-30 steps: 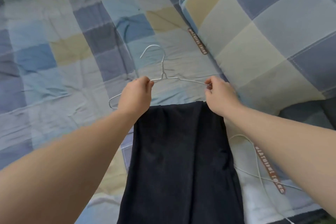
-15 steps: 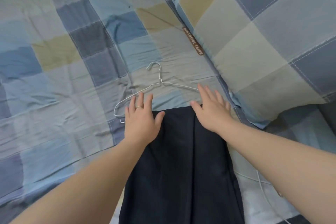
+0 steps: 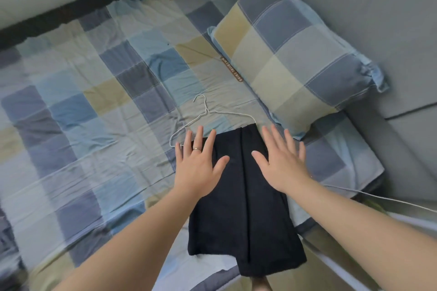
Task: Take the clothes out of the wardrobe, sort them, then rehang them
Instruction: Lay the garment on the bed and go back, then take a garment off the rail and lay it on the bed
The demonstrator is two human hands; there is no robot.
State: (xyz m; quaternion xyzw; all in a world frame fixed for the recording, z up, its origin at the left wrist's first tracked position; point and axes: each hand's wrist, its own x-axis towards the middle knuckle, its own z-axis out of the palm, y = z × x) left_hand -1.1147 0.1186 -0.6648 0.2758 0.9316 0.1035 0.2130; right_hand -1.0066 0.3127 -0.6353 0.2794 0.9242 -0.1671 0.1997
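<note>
Your bed (image 3: 71,125), w/ blue-grey-tan checked sheet, fills most of the view; grey wall (image 3: 366,7) runs along its right. Matching checked pillow (image 3: 288,61) lies top right. Dark folded garment (image 3: 243,208) lies lengthwise on the sheet in front of you. Your left hand (image 3: 198,168) & right hand (image 3: 283,163) are over its upper part, fingers straight, spread, gripping nothing. Wire hanger (image 3: 205,111) lies flat at garment's top edge. Ring (image 3: 197,149) on left hand.

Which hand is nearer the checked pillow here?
Right. The right hand is spread on the dark garment, fingertips just short of the near edge of the pillow. The left hand is farther, on the garment's other side by the wire hanger.
</note>
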